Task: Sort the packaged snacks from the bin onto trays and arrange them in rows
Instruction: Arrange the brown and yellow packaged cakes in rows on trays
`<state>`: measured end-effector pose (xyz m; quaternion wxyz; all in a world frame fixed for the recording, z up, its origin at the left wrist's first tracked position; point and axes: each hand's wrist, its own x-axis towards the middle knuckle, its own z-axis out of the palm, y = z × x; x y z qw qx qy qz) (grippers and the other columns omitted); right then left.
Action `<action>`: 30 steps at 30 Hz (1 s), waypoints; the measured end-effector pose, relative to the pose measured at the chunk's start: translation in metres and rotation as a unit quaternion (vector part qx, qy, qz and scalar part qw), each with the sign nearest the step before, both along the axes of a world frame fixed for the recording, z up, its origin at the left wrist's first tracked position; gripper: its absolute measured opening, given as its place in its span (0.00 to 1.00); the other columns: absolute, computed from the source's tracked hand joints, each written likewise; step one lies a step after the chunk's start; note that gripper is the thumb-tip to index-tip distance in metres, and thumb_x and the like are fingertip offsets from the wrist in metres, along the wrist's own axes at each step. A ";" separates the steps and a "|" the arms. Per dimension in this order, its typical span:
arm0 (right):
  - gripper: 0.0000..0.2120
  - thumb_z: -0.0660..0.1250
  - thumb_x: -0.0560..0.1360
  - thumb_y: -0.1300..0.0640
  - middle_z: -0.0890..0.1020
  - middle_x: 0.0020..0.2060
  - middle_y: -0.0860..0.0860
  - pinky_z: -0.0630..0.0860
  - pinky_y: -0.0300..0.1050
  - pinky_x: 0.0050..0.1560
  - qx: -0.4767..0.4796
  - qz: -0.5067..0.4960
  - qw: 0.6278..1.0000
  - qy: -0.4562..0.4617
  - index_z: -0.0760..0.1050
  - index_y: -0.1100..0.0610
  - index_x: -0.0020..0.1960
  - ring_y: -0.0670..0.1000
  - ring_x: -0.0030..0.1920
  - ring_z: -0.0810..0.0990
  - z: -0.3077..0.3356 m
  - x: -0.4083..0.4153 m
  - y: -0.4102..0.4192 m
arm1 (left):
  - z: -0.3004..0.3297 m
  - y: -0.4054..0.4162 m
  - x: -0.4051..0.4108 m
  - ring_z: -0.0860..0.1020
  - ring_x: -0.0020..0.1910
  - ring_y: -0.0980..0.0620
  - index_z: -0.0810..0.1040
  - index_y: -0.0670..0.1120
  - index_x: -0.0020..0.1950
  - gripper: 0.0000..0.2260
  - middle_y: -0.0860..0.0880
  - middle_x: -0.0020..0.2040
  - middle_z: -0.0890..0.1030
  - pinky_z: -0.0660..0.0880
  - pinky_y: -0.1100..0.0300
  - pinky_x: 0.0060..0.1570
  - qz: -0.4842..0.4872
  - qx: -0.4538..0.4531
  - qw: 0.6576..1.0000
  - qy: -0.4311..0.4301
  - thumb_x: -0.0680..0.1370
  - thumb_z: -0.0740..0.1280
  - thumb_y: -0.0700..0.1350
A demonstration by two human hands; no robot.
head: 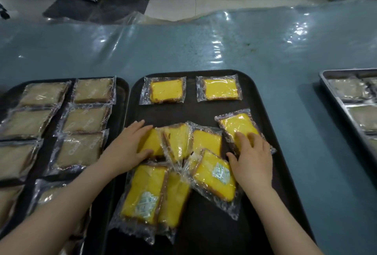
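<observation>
Yellow cake packs piled on your black tray
Both your hands lie flat, fingers spread: left hand, right hand. Brown packs sit beside; shiny blue worktop.

Light is even and moderately bright from overhead. White glare streaks the wrinkled clear plastic sheet over my blue-green tabletop, strongest far right. Shine also on the clear wrappers of the yellow cake slices. Shadows soft and faint. Wide-angle lens bends the edges; corners look soft, slightly blurred.
</observation>
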<state>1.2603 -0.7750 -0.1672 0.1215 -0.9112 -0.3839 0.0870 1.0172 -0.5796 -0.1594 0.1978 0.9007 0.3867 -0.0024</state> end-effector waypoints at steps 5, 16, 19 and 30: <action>0.20 0.58 0.80 0.57 0.65 0.74 0.51 0.55 0.58 0.75 0.026 0.041 0.999 0.006 0.67 0.49 0.72 0.56 0.75 0.58 -0.006 0.014 0.018 | -0.007 -0.007 -0.007 0.41 0.72 0.59 0.49 0.54 0.77 0.40 0.54 0.77 0.44 0.45 0.58 0.71 -0.022 -0.059 0.997 0.033 0.73 0.66 0.63; 0.21 0.59 0.76 0.68 0.67 0.73 0.45 0.42 0.55 0.76 0.036 0.166 0.983 0.069 0.74 0.42 0.56 0.52 0.77 0.50 0.001 0.043 0.067 | -0.017 0.021 0.017 0.41 0.76 0.48 0.39 0.48 0.77 0.41 0.44 0.77 0.39 0.44 0.52 0.74 -0.049 0.033 0.991 0.121 0.76 0.60 0.62; 0.23 0.62 0.75 0.64 0.62 0.76 0.49 0.42 0.57 0.75 0.056 0.118 0.991 -0.003 0.72 0.44 0.65 0.54 0.78 0.48 0.007 0.030 0.070 | -0.022 0.026 0.026 0.40 0.76 0.47 0.37 0.47 0.77 0.41 0.44 0.77 0.38 0.43 0.52 0.73 -0.025 0.037 0.992 0.118 0.77 0.62 0.58; 0.22 0.57 0.79 0.42 0.49 0.77 0.41 0.36 0.50 0.73 0.014 0.303 0.948 0.100 0.61 0.37 0.73 0.48 0.77 0.39 -0.008 -0.025 0.038 | -0.026 0.025 0.036 0.36 0.75 0.47 0.36 0.48 0.76 0.43 0.45 0.76 0.35 0.37 0.53 0.70 0.000 -0.019 0.996 0.085 0.77 0.66 0.52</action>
